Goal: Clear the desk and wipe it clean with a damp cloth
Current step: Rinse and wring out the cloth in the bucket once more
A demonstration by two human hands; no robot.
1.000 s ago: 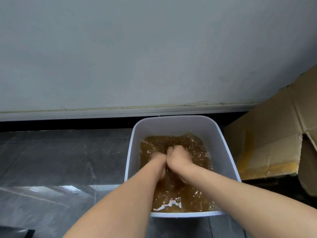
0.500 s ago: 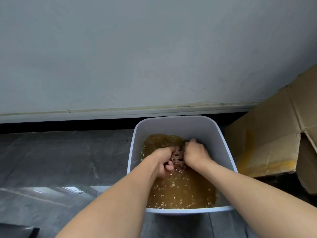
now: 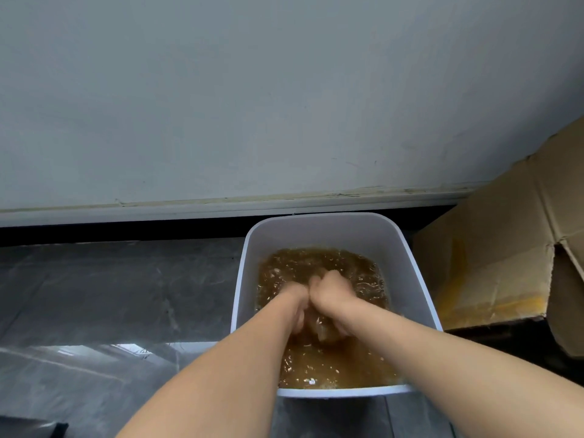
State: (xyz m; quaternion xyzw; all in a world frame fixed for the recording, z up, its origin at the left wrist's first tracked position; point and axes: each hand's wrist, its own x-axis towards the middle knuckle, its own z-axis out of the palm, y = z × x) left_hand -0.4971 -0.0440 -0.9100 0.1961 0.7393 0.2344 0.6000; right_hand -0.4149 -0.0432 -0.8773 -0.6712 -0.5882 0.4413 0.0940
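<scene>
A white plastic tub (image 3: 325, 224) stands on the dark floor, half full of murky brown water (image 3: 331, 365). Both my hands are plunged in it, side by side near the middle. My left hand (image 3: 292, 300) and my right hand (image 3: 331, 294) have their fingers curled under the surface round a bunched cloth (image 3: 322, 328), which shows only as a pale, blurred shape below my knuckles. The water around my hands is rippled and splashing.
A worn cardboard box (image 3: 505, 257) stands close to the tub's right side. A grey wall with a pale skirting strip (image 3: 189, 207) runs just behind the tub. Glossy dark tile floor (image 3: 110, 295) stretches to the left. A dark object (image 3: 28, 429) shows at the bottom left corner.
Half a second ago my hands held the wrung cloth above the water near the tub's far side. Now they have pushed it back under, nearer me, and the water is churned up.
</scene>
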